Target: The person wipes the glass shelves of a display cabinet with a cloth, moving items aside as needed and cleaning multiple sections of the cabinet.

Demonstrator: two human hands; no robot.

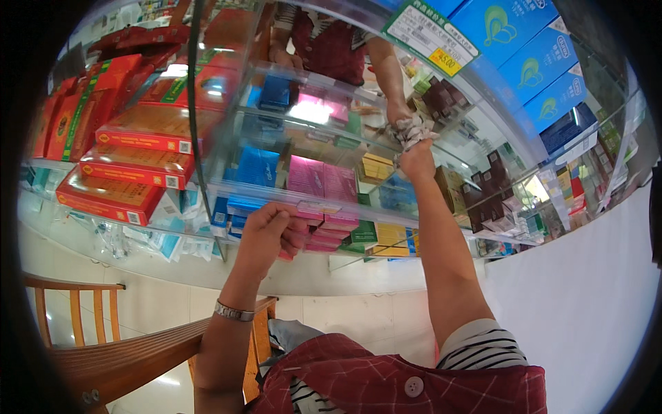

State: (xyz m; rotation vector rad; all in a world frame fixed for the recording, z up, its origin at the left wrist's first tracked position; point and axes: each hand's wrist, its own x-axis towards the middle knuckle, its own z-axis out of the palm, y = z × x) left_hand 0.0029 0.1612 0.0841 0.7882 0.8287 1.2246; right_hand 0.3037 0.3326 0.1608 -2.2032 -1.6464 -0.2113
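My right hand (419,159) reaches forward and presses a crumpled grey-white cloth (404,151) against the mirrored back panel (357,72) of a glass display case. The reflected hand and cloth meet it there. Lower down, my left hand (274,227) has its fingers curled at the clear plastic strip (341,208) along a shelf's front edge, thumb and forefinger closed on it. Just behind that strip stand pink boxes (323,181), with a blue box (257,168) to their left. My fingers hide part of the lower pink boxes.
Red gift boxes (124,191) are stacked at left beyond a glass edge (194,103). Blue Durex boxes (538,67) and a price tag (432,39) sit upper right. Brown boxes (483,194) and yellow boxes (390,238) line other shelves. A wooden chair (139,352) stands lower left.
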